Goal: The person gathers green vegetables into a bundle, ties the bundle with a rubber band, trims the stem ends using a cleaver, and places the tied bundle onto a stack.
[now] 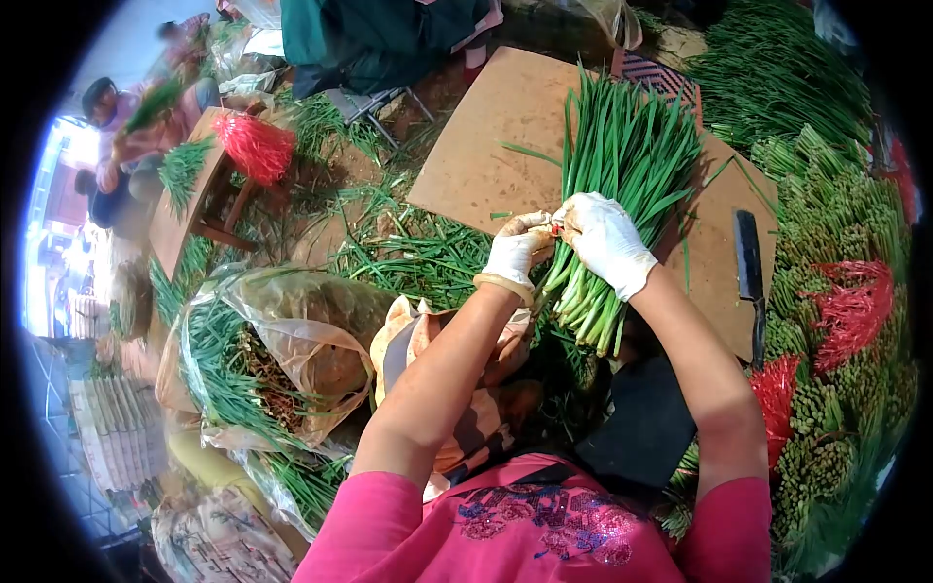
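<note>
A thick bundle of green chives (627, 146) lies across the brown board (466, 146), leaves pointing away and pale cut stems towards my body. A small bit of red plastic string (556, 230) shows at the bundle's left side, between my fingertips. My left hand (520, 250), in a white glove, is closed in a pinch at the string. Resting over the stems, my right hand (604, 238), also gloved, has its fingers pinched at the same string. Where the string runs round the bundle is hidden.
A black-bladed knife (747, 257) lies on the board's right side. Piled bundles (816, 389) with red string hanks (853, 316) stand at right. A plastic bag of chives (219, 360) sits at left; beyond it are a small table (190, 219) and people.
</note>
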Tool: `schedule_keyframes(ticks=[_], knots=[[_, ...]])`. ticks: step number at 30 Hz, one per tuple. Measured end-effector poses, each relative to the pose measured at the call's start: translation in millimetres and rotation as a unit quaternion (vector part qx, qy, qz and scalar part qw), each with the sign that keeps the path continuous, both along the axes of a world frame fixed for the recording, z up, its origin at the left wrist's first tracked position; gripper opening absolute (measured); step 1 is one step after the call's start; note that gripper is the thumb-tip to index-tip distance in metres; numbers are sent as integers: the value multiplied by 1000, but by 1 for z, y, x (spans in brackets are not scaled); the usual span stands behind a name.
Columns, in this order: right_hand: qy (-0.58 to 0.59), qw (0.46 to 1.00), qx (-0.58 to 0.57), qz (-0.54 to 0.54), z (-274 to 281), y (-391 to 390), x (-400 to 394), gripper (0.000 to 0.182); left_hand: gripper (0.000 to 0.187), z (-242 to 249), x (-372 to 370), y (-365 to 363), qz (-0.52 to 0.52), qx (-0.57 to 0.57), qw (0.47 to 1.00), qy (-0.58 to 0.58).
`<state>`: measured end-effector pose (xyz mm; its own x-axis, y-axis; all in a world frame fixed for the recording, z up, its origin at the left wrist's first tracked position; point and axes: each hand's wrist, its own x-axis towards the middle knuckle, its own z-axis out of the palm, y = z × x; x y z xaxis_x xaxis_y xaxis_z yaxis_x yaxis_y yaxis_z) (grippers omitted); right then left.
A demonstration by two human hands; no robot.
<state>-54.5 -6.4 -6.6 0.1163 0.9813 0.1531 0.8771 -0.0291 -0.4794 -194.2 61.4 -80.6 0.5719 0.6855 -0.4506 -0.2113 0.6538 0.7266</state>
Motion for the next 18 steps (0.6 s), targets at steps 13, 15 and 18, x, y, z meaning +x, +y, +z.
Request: schedule_keyframes(ticks=[13, 15, 18], knots=[[41, 998, 41, -2, -2, -6, 2, 8, 25, -5, 7, -4, 14, 42, 996, -77], [37, 998, 39, -10, -5, -6, 3, 8, 23, -3, 4, -1, -14, 57, 995, -76], [47, 998, 32, -10, -6, -7, 5, 10, 19, 5, 7, -7, 4, 77, 996, -42]])
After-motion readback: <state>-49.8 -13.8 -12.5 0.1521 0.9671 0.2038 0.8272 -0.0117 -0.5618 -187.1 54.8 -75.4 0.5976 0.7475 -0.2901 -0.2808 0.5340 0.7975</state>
